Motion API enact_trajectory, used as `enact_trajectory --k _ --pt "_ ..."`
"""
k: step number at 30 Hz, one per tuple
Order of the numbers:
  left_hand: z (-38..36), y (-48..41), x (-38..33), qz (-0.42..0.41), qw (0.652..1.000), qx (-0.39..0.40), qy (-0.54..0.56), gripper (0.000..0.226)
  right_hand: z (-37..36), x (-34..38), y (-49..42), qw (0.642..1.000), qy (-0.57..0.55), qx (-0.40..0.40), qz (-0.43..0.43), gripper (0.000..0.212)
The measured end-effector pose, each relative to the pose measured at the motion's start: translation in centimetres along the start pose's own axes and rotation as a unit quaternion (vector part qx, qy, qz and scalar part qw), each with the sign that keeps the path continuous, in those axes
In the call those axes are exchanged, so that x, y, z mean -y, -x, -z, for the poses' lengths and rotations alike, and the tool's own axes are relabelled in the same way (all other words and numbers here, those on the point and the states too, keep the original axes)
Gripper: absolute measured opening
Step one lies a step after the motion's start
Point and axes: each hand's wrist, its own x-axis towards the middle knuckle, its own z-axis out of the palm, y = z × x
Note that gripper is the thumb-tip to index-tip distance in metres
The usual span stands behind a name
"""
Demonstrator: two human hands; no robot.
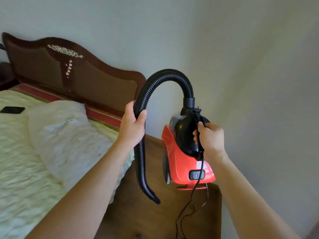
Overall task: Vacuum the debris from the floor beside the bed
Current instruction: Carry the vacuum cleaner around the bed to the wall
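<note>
Evidently compact and light, the red vacuum (183, 152) hangs above the floor (151, 221) beside the bed (25, 161), right hand (209, 137) wrapped around its handle; left hand (132, 125) encircles the flexible ribbed hose (160, 80), best gripped near the nozzle.

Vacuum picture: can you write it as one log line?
left hand: grips hose | right hand: lifts red vacuum by handle | nozzle: above floor

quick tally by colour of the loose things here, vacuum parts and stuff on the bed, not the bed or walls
Red: 1, the vacuum body
Black: 3, the hose, the power cord, the flat dark object on the bed
White: 1, the pillow
Total: 5

The left hand grips the hose; the right hand holds the vacuum by its handle.
</note>
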Motion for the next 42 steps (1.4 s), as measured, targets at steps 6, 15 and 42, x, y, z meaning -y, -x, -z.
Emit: enact_trajectory --k 6,15,42 --pt "0.1 -4.8 0.1 0.038 0.998 -0.038 -0.014 0.043 -3.7 2.6 -6.3 0.998 0.006 0.058 0.009 0.030" --pt "-1.9 -9.7 1.1 0.090 0.981 -0.166 -0.043 0.035 -9.6 4.1 -15.9 0.981 0.021 0.194 0.013 0.028" --pt "-6.2 -2.3 7.5 0.291 0.828 -0.477 0.050 0.021 -21.6 -2.3 -22.0 0.821 0.215 0.520 0.100 0.026"
